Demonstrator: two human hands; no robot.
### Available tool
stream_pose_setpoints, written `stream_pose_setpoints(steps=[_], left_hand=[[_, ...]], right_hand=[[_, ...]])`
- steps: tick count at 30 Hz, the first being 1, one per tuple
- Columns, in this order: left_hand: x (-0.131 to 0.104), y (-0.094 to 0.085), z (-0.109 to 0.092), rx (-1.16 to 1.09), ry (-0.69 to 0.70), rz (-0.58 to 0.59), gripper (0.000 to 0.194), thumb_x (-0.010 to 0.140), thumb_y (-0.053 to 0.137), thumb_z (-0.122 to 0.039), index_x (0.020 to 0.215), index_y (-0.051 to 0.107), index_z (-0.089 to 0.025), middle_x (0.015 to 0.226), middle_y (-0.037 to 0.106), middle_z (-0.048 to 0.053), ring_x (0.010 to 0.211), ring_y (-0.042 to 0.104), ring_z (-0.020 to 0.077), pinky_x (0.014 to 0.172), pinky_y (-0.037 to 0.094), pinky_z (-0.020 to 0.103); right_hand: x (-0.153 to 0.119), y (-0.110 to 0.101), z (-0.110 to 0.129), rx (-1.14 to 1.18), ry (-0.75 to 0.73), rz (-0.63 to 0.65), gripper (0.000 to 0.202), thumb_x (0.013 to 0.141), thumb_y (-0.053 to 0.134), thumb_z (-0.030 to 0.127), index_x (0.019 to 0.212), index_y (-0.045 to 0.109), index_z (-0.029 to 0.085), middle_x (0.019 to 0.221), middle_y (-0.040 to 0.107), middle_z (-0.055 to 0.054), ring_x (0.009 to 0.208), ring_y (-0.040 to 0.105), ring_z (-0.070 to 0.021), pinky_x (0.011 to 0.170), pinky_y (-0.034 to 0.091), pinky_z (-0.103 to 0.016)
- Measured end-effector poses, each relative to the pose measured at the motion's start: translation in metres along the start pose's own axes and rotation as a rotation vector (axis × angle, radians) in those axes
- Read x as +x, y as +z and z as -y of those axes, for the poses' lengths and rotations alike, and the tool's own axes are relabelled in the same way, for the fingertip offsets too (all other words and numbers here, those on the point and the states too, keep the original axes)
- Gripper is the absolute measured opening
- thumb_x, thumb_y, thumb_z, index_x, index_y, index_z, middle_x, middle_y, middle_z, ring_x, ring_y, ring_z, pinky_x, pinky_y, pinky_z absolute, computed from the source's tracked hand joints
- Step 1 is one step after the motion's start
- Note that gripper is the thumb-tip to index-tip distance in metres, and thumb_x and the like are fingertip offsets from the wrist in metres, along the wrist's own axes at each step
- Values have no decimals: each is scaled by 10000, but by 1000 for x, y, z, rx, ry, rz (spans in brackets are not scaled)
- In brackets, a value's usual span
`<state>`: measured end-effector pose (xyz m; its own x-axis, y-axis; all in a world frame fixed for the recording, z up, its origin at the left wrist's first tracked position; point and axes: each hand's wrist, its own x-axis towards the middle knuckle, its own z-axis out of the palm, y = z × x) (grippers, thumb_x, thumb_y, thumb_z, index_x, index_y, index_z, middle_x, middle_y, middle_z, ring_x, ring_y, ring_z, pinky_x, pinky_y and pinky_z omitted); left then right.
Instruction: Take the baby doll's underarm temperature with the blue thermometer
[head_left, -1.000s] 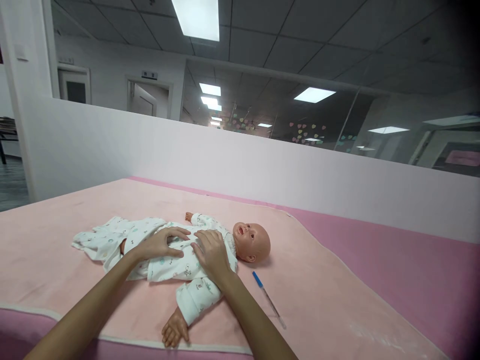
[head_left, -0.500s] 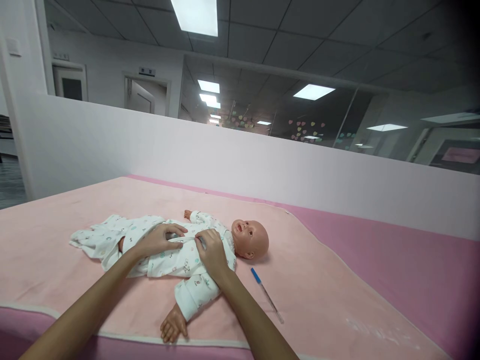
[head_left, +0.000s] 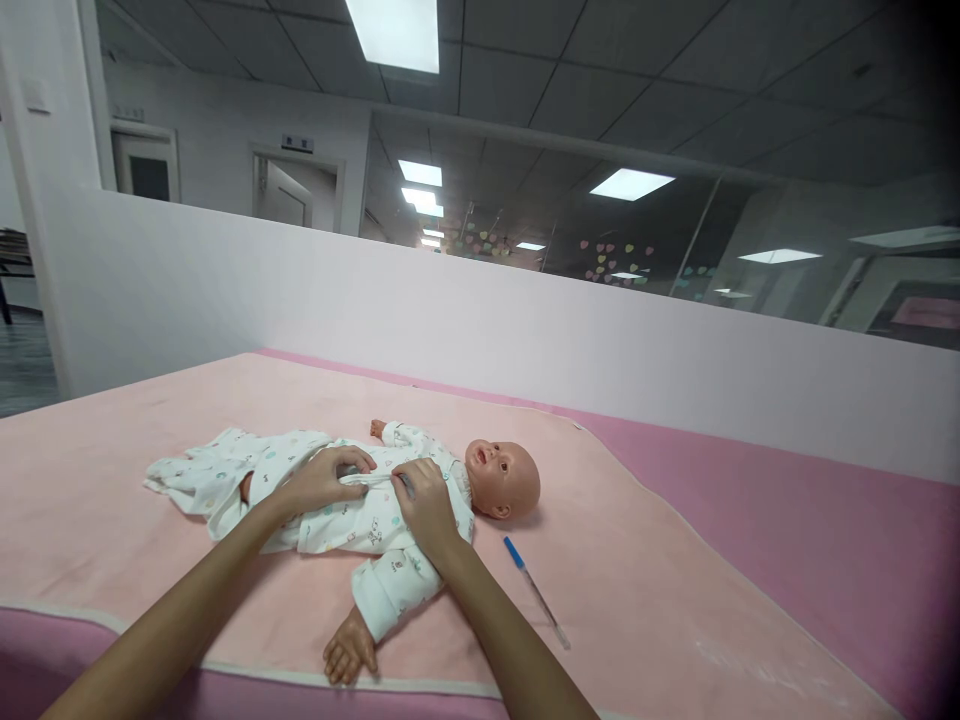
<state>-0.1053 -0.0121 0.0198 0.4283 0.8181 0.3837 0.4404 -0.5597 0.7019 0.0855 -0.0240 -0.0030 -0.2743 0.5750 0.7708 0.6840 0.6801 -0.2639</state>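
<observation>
A baby doll (head_left: 504,480) lies on its back, head to the right, wearing a white printed baby shirt (head_left: 352,528) and matching trousers (head_left: 202,470). Both hands are at the shirt's front, close together. My left hand (head_left: 324,480) rests over the belly, thumb and fingers curved around a fold of the shirt front. Over the chest, my right hand (head_left: 426,500) pinches the edge of the same fold, fingers bent. The fabric between the hands is drawn into a narrow ridge. Some fingertips are hidden by the cloth and the hands.
A pen with a blue cap (head_left: 536,592) lies beside the doll's head, right of my right forearm. Beneath is a peach mat (head_left: 660,600) over a pink surface (head_left: 840,510). A low white wall (head_left: 525,320) with glass above stands behind.
The view has shifted very slightly. Both hands stay at the shirt front in nearly the same pose, and the doll and pen keep their places on the mat.
</observation>
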Motion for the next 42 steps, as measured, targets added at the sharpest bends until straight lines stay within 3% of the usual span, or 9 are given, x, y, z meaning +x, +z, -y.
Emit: stream_pose_setpoints(steps=[13,23,32,42], left_hand=[[4,-4,13,-106,-43,89,195,585,693,-379,696,687,-218,1057,629,43,952,579,228,812,452,312],[1,-4,7,-178,-26,87,162,672,608,-315,771,695,-220,1072,623,47,983,562,225,811,456,300],[1,-4,1,-134,-52,107,220,701,591,-385,805,653,-201,1078,602,56,1008,529,219,882,406,315],[3,-2,1,-97,-77,96,187,725,441,-271,831,578,-202,956,590,17,927,507,194,836,398,300]], right_hand=[[-1,3,-1,-31,8,-3,120,831,475,148,788,570,207,771,591,-19,770,494,-171,715,392,-303],[-1,4,-2,-62,35,18,112,825,485,135,782,566,199,775,594,-16,777,492,-169,726,388,-297],[0,3,0,-55,49,36,133,834,459,142,791,574,191,784,594,-21,789,490,-166,740,378,-289],[-1,1,0,-65,52,52,130,837,457,150,789,574,185,780,592,-24,784,487,-164,742,377,-288]])
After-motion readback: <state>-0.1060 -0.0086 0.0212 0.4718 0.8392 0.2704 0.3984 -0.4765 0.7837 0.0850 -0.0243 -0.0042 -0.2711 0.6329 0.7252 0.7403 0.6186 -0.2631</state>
